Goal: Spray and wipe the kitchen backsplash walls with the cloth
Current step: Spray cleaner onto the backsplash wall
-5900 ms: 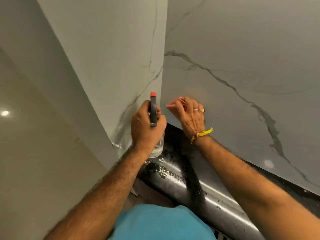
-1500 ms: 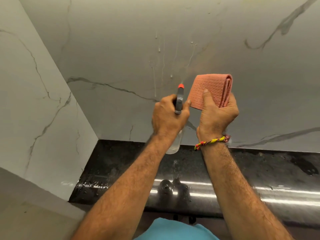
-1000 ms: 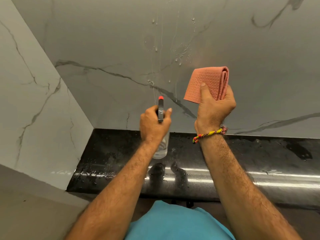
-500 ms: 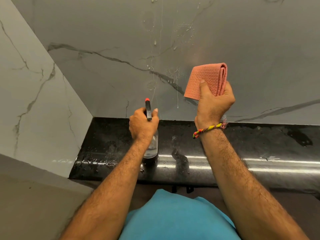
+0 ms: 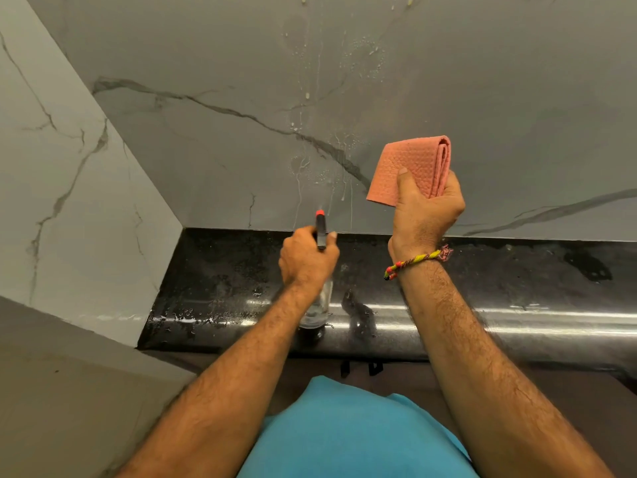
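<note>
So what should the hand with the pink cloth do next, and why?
Probably press the folded cloth in the right hand onto the wet patch of the backsplash and wipe. Droplets are running down towards the counter, and the left hand holds the spray bottle low.

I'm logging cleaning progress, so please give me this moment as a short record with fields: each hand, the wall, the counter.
left hand: gripping the spray bottle, red nozzle toward the wall
right hand: holding the folded pink cloth, raised, apparently off the wall
back wall: grey marble, droplets and runs above the bottle, unwiped
counter: black, glossy, wet patches near its left front edge
</note>
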